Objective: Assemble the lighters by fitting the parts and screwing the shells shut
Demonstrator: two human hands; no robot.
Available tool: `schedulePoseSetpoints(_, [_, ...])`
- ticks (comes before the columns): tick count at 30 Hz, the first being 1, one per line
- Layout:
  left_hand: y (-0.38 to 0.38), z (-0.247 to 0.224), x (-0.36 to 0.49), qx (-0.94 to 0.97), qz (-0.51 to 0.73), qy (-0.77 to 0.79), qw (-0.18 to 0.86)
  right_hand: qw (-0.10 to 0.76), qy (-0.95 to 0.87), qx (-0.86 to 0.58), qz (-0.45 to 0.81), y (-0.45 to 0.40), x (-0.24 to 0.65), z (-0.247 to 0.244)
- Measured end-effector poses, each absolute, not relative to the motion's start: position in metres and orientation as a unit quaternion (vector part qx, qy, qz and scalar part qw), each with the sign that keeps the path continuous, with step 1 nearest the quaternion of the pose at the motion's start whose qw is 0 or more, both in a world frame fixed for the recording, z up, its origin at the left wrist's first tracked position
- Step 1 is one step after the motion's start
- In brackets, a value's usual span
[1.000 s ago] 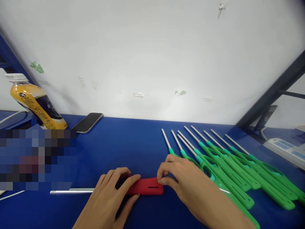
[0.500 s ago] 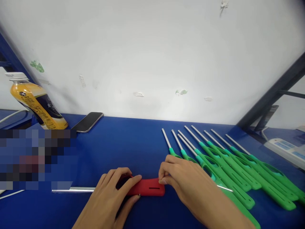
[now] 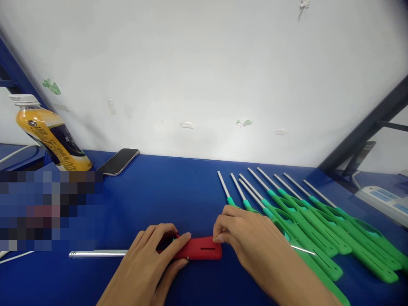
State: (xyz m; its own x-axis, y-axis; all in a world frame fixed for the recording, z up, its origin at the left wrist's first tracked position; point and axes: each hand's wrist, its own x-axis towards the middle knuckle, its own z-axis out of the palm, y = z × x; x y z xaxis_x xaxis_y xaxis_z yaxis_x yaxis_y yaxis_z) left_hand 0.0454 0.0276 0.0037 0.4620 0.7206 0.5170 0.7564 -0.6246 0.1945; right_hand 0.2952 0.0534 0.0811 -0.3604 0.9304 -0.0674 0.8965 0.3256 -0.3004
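A red long-nosed lighter (image 3: 204,250) lies on the blue tabletop, its metal tube (image 3: 97,253) pointing left and a dark slot in its handle. My left hand (image 3: 153,255) is closed round the trigger part, thumb at the near edge and index finger on top. At the handle's right end, my right hand (image 3: 242,238) pinches the upper corner with thumb and bent fingers. Whatever may be between those fingertips is hidden. A thin metal rod (image 3: 304,250) shows beyond my right wrist; I cannot tell what it belongs to.
Several green long-nosed lighters (image 3: 321,227) lie fanned out on the right. A phone (image 3: 119,161) and a tilted yellow drink bottle (image 3: 52,136) are at the back left. A white wall (image 3: 204,76) stands behind, and a white power strip (image 3: 382,197) lies far right.
The view has shifted slightly. Both hands stay on the red lighter with almost the same grip, and no object has visibly been moved.
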Motion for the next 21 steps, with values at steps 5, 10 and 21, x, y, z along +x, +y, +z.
schedulePoseSetpoints(5, [0.030,-0.004,0.043,-0.852,-0.299,-0.428,0.025,0.113,-0.826,-0.536,0.135,0.053,0.298,0.079])
schedulePoseSetpoints(10, [0.029,-0.003,0.043,-0.856,-0.288,-0.429,0.012,0.228,-0.811,-0.519,0.143,0.054,0.302,0.085])
schedulePoseSetpoints(21, [0.031,-0.006,0.043,-0.860,-0.281,-0.427,0.020,0.075,-0.792,-0.582,0.169,0.042,0.291,0.088])
